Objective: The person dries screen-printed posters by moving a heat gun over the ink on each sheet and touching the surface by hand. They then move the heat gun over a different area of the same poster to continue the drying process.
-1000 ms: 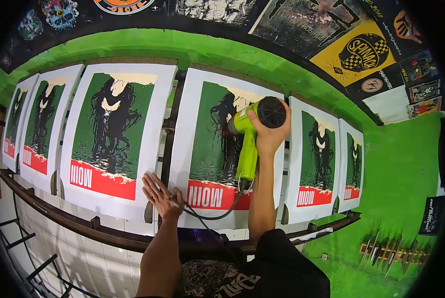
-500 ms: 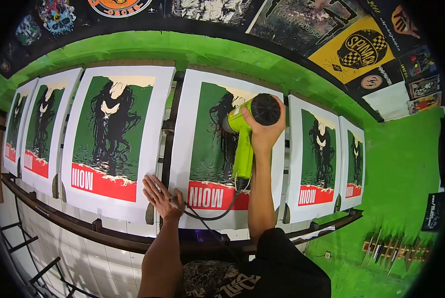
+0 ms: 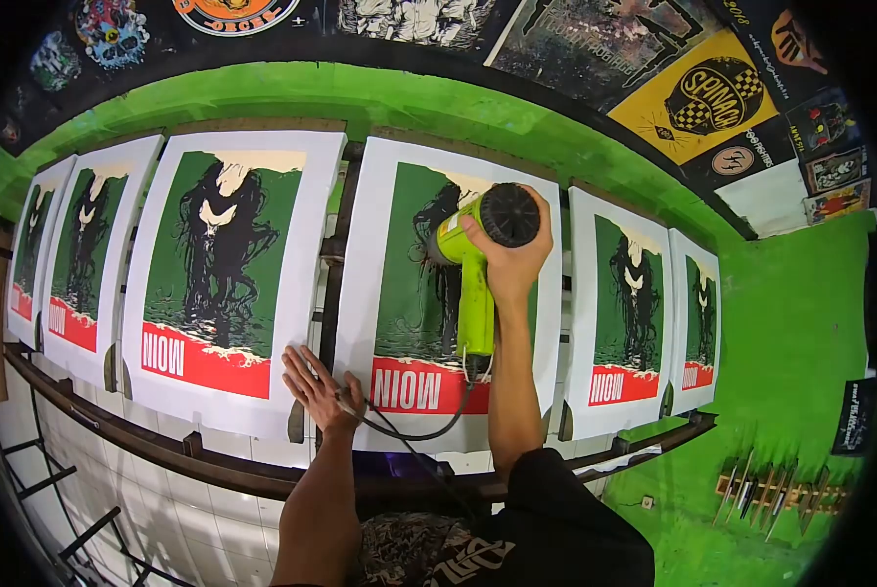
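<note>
My right hand [image 3: 519, 256] is wrapped round the body of a lime-green heat gun [image 3: 477, 284], whose round black back end faces up. Its nozzle points left over the upper part of a green, black and red print [image 3: 405, 284] on a white sheet; the gap between them cannot be judged. The grey cord [image 3: 429, 431] hangs from the handle and loops left to my left hand [image 3: 325, 393]. That hand has its fingers stretched near the gap between two printed sheets, with the cord hooked by its thumb.
More sheets with the same print lie to the left [image 3: 213, 264] and right [image 3: 623, 303]. A dark metal rail [image 3: 233, 474] runs along the near edge. Posters [image 3: 717, 93] cover the far wall, and several tools [image 3: 779, 492] stand in a wooden rack at the lower right.
My right hand and the heat gun have shifted slightly left, and the cord's loop has moved with them. My left hand has stayed nearly where it was.
</note>
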A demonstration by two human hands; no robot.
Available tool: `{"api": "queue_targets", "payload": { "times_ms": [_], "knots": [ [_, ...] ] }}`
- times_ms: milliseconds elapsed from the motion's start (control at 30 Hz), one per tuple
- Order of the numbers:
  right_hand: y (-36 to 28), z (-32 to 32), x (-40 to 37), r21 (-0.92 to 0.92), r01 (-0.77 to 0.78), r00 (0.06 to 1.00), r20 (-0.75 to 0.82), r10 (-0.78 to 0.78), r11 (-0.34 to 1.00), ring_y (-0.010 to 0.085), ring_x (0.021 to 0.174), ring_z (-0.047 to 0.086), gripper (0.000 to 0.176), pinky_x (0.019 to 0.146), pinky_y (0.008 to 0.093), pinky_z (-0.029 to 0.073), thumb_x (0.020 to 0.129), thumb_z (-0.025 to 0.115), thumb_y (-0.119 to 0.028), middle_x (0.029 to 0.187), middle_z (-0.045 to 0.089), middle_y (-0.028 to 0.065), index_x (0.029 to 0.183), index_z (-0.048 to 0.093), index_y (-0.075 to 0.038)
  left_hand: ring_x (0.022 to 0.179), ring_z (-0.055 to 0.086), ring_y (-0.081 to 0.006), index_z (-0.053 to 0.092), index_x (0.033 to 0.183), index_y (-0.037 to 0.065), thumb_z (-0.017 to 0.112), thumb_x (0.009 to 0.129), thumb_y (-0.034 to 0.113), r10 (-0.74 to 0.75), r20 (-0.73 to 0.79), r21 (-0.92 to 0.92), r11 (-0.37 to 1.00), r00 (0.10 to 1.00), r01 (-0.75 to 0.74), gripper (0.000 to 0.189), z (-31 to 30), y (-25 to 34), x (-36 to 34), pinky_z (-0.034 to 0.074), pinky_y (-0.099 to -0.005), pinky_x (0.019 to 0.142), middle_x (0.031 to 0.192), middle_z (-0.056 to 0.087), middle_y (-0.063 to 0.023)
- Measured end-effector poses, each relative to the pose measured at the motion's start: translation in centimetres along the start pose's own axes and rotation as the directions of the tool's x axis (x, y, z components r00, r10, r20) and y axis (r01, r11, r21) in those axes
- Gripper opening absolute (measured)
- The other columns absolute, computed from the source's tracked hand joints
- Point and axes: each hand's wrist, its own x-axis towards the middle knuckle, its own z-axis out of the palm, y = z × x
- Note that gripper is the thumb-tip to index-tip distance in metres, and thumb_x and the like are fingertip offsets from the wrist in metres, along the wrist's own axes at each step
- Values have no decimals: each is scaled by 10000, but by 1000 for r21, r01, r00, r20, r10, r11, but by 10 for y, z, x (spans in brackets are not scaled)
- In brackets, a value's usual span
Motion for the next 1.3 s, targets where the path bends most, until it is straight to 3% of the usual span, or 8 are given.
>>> {"api": "queue_targets", "payload": {
  "times_ms": [333, 433, 533, 767, 867, 1000, 1133, 1300],
  "knots": [
    [-1, -3, -6, -4, -13, 999, 48, 14, 1000, 176, 999, 673, 656, 939, 312, 538, 692, 935, -35, 1110, 701, 96, 1252, 596, 8, 1600, -1, -416, 42, 1629, -61, 556, 877, 312, -1, 24, 27, 1000, 1000, 0, 983, 0, 1, -1, 4, -567, 1281, 1704, 41, -291],
    [-1, -1, -8, -11, -15, 999, 44, 16, 1000, 173, 999, 675, 652, 942, 312, 538, 692, 932, -28, 1114, 702, 94, 1250, 597, 8, 1601, -3, -408, 22, 1642, -21, 577, 858, 278, -3, -4, 3, 1000, 1000, 3, 1007, -2, 0, 1, 0, -564, 1283, 1715, 17, -268],
    [-1, -3, -8, 13, -29, 998, 60, 28, 999, 171, 996, 675, 649, 944, 312, 539, 692, 929, -20, 1109, 703, 90, 1248, 596, 8, 1600, -5, -415, 49, 1627, -63, 549, 884, 320, -21, 65, 29, 999, 998, 19, 974, -4, 2, 0, 0, -566, 1282, 1703, 43, -291],
    [-1, -13, -11, 64, -60, 994, 99, 54, 996, 177, 1025, 672, 649, 961, 316, 534, 697, 922, -6, 1136, 704, 101, 1256, 592, 6, 1599, 5, -415, 41, 1636, -40, 554, 880, 291, 12, 1, 13, 1000, 1000, -12, 971, 0, 0, -1, 7, -570, 1281, 1708, 38, -281],
    [-4, -14, -12, -96, -23, 999, -36, 19, 995, 183, 1058, 666, 671, 978, 320, 529, 698, 920, 0, 1167, 701, 112, 1277, 581, 7, 1600, 8, -410, 39, 1644, -17, 576, 868, 266, 21, -21, 3, 1000, 1000, -20, 986, 0, 2, -3, 14, -573, 1280, 1713, 36, -270],
    [4, -35, -8, 48, 0, 1000, 21, -1, 999, 190, 1053, 661, 693, 987, 327, 521, 692, 934, -13, 1165, 698, 112, 1286, 576, 8, 1600, 20, -412, 56, 1644, -20, 570, 871, 270, 21, -27, 15, 1000, 999, -20, 973, 0, 2, -1, 21, -572, 1281, 1713, 50, -267],
    [5, -47, -15, -96, 8, 989, -148, -22, 995, 193, 1101, 652, 708, 1002, 333, 518, 704, 915, 15, 1224, 692, 143, 1312, 552, 7, 1599, 33, -413, 66, 1643, -23, 571, 872, 264, 43, -57, 30, 999, 997, -41, 965, 3, 2, -2, 28, -573, 1281, 1713, 58, -265],
    [10, -72, -22, 71, -36, 994, -98, 43, 997, 201, 1110, 650, 730, 1017, 344, 517, 709, 900, 37, 1259, 680, 159, 1336, 529, 3, 1596, 51, -422, 101, 1637, -39, 560, 879, 268, 81, -92, 53, 996, 992, -76, 938, 5, 1, -3, 42, -575, 1276, 1709, 81, -276]
  ]
}}
